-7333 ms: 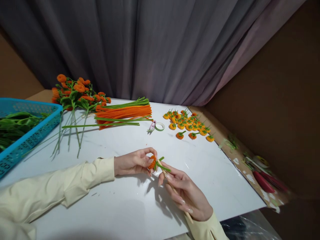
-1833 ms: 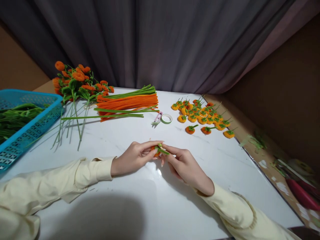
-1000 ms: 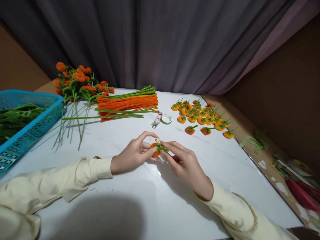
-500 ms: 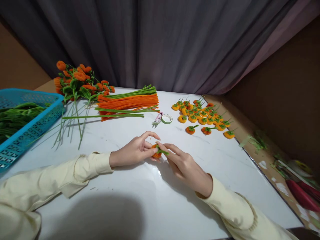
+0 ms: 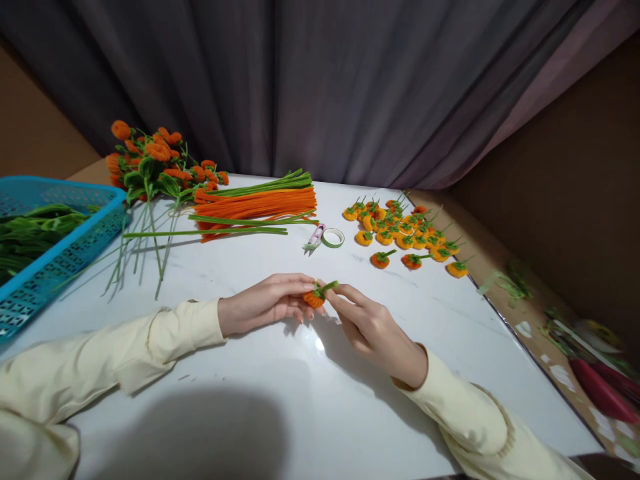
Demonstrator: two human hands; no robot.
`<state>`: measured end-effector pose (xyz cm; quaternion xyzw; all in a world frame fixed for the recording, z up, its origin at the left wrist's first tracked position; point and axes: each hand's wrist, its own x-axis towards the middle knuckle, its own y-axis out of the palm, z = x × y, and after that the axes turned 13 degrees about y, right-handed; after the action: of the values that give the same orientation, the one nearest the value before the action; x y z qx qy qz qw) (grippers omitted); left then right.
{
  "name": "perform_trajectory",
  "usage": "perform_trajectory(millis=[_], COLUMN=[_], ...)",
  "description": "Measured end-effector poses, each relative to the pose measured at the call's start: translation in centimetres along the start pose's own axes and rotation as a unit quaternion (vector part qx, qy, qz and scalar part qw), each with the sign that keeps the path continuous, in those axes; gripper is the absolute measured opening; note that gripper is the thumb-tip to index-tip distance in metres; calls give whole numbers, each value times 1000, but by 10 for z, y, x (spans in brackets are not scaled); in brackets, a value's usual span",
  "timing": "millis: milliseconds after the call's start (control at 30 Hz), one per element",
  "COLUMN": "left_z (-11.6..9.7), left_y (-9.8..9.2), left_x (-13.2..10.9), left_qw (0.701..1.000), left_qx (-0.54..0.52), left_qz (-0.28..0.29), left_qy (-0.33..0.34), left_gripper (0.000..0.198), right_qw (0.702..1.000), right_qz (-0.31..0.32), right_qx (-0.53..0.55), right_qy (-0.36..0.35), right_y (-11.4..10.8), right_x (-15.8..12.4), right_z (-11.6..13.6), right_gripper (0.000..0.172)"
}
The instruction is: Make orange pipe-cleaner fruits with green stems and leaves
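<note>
Far to the left of my grip sits the blue basket (image 5: 60, 260) of green leaves. Next come the stemmed orange flowers (image 5: 150, 167) and the bundle of pipe cleaners (image 5: 255, 203), plenty unused, so I judge much work is left. My left hand (image 5: 260, 308) pinches the small orange pumpkin (image 5: 314, 299) just above the tabletop (image 5: 250, 373). My right hand (image 5: 373, 327) closes its fingertips on the green stem (image 5: 329, 287); this piece looks nearly shaped. Beyond the grip lie snips (image 5: 315, 237) and a tape roll (image 5: 333, 238). Well to the right is a heap of finished pumpkins (image 5: 400, 230).
</note>
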<state>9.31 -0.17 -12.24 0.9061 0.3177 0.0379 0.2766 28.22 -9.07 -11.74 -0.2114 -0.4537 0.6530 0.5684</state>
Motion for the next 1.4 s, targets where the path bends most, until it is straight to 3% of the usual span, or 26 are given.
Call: perform_trajectory(millis=[200,400,600,700,833,1033,1267,1400], left_z=[1,1,-2,-2,-1,0,5,7], left_y=[8,5,4,-2,-11,-10,-9,-9], left_x=[0,-2,1,6,12,9,4,2], left_qw=[1000,999,996,995,995,998,997,995], left_qx=[-20,41,44,7,-72,-62,-45,-55], left_qz=[0,-5,-46,-52,-51,17,57,63], left_qy=[9,10,55,89,35,-30,-33,-47], left_gripper=[13,17,12,9,11,15,18,20], right_qw=[1000,999,981,978,989,996,983,980], right_qz=[4,-4,0,-6,-46,-50,-143,-149], right_qx=[-4,34,132,125,24,-64,108,128], right_qy=[8,16,144,165,135,36,-35,-13], right_y=[1,2,-5,-8,-1,14,3,6], right_x=[0,5,5,5,8,12,9,4], right_z=[0,0,7,4,-17,-37,-4,9], right_gripper=[44,38,36,31,18,23,19,19])
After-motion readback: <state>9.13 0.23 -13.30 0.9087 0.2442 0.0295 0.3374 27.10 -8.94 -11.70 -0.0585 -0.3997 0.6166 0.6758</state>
